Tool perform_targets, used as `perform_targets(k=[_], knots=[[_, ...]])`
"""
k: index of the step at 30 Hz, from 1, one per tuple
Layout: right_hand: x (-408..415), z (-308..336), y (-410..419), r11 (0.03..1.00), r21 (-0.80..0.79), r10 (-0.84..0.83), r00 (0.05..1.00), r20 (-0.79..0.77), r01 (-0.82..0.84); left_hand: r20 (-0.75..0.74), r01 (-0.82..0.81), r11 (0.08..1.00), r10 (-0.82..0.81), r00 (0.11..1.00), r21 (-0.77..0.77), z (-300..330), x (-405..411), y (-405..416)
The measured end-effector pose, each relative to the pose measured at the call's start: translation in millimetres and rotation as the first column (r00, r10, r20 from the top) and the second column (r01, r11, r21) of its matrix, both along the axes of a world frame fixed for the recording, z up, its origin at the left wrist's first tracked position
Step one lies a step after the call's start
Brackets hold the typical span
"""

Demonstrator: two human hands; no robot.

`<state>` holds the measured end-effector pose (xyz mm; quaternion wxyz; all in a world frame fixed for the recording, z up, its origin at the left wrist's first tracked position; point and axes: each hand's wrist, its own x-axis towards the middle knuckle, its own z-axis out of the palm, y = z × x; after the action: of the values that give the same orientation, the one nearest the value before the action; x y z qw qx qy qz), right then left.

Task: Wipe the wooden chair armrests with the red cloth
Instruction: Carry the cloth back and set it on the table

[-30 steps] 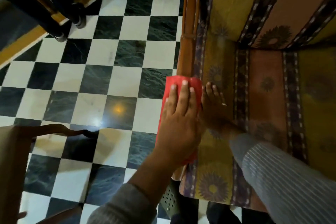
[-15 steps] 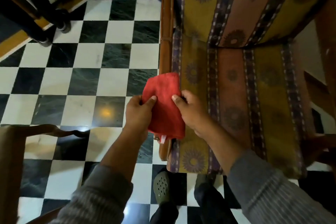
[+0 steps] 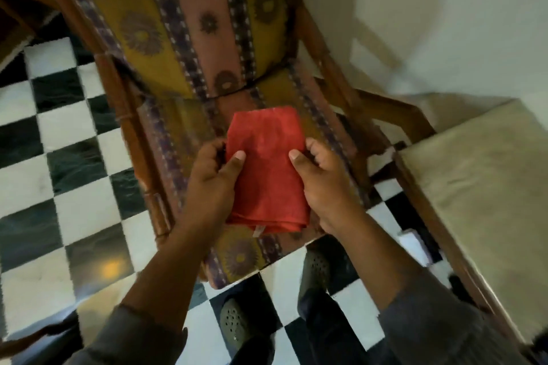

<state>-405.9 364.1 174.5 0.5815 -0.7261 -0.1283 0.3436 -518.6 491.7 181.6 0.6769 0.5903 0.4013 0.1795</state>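
Both hands held the folded red cloth point(image 3: 267, 169) above the seat of the wooden chair point(image 3: 329, 68). The left hand point(image 3: 212, 184) grasped the left edge of the cloth, its thumb lying on top and the other fingers curled under the fabric. The right hand point(image 3: 321, 184) grasped the right edge in the same way, with the thumb on the top face. The cloth was folded into a rectangle, and a small label hung from its near edge. Under it lay the striped seat cushion point(image 3: 184, 133) with dark flower patterns. The left armrest point(image 3: 130, 115) and the right armrest point(image 3: 394, 115) stood on either side, and the cloth touched neither of them. The chair stood on a black and white checkered floor point(image 3: 59, 157). Two dark green perforated clogs point(image 3: 237, 326) showed below the front of the seat.
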Motion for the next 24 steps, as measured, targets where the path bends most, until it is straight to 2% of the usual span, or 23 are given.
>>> perform_targets(k=[4, 7, 12, 15, 24], knots=[[42, 12, -79, 0.980, -0.044, -0.193, 0.981, 0.029, 0.195, -0.001, 0.195, 0.977, -0.195, 0.981, 0.081, 8, 70, -60], [69, 14, -137, 0.942, -0.016, -0.336, 0.942, 0.025, 0.336, -0.022, 0.341, 0.932, -0.341, 0.940, 0.121, 6, 121, -106], [119, -1, -264, 0.799, 0.023, -0.601, 0.799, 0.020, 0.600, -0.078, 0.597, 0.789, -0.592, 0.802, 0.147, -4, 219, -222], [146, -10, -330, 0.702, 0.013, -0.712, 0.702, -0.021, 0.712, -0.088, 0.696, 0.713, -0.690, 0.718, 0.085, -10, 265, -289], [204, -63, -478, 0.468, -0.078, -0.883, 0.470, 0.011, 0.880, -0.107, 0.876, 0.481, -0.871, 0.479, 0.008, -60, 366, -448]])
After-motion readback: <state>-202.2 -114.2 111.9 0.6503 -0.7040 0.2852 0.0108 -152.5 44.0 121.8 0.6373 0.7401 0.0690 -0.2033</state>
